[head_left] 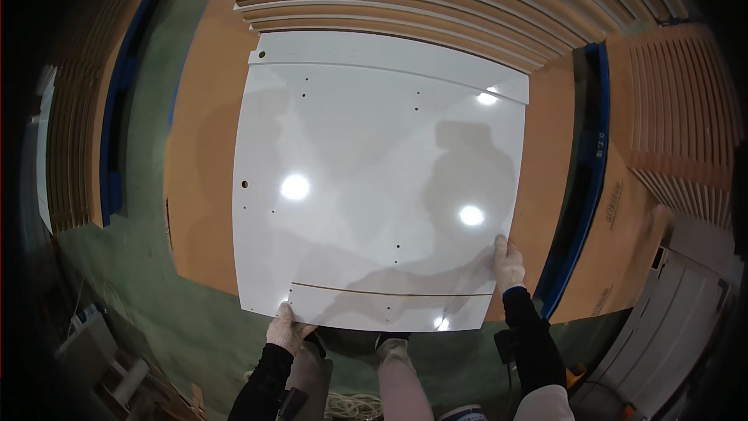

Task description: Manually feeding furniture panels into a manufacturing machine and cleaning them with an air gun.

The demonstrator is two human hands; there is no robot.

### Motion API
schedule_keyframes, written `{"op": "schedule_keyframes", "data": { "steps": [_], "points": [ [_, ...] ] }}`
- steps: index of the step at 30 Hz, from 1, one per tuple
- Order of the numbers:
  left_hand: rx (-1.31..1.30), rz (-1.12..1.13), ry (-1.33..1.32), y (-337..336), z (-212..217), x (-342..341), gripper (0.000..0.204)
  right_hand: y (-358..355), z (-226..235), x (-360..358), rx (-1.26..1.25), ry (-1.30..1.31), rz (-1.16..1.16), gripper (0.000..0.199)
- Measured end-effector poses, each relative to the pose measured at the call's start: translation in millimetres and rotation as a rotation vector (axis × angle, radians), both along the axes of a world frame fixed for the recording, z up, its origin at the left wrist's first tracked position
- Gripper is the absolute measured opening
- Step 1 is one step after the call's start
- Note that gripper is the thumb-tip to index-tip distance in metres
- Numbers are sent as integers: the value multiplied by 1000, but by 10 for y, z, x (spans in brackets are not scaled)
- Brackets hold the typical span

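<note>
A large glossy white panel [351, 156] with small drilled holes lies in front of me, over brown board. A long groove runs along its near part, and a narrow raised-looking strip crosses its far end. My left hand [285, 332], in a pale glove, grips the near edge toward the left corner, thumb on top. At the right edge, near the front corner, my gloved right hand [509, 263] holds on with its thumb on the upper face; its other fingers are partly hidden. Whether the panel is lifted off the board below cannot be told.
Beyond the panel stands a stack of similar boards [405, 0]. More stacked panels [686, 109] are at the right, with others at the far left [74, 132]. Blue pallet edges [588, 179] flank the brown cardboard [199, 187]. Coiled cord [354, 405] lies by my feet on green floor.
</note>
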State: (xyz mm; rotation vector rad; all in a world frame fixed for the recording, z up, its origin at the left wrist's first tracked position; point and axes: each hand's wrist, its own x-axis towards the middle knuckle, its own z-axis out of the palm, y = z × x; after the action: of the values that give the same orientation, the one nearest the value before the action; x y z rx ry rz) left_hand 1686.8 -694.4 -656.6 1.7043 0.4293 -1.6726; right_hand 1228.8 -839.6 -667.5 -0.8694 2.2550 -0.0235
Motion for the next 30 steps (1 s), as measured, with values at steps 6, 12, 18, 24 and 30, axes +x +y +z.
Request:
{"op": "schedule_keyframes", "data": {
  "steps": [6, 12, 18, 24, 30],
  "points": [
    [-138, 50, 40, 28, 2, 25, 54, -5, -73, -14, 83, 72, 3, 66],
    [-27, 52, -40, 41, 19, 15, 51, 77, -70, -28, -118, -71, 61, 66],
    [-34, 55, -27, 90, 56, 50, 53, 86, -82, -15, -113, -76, 73, 65],
    [-81, 9, -8, 45, -31, 60, 57, 105, -182, -125, 33, -29, 127, 51],
    [-80, -37, -12, 15, -49, 85, 56, -53, 166, -36, 27, 178, 444, 49]
  ]
}}
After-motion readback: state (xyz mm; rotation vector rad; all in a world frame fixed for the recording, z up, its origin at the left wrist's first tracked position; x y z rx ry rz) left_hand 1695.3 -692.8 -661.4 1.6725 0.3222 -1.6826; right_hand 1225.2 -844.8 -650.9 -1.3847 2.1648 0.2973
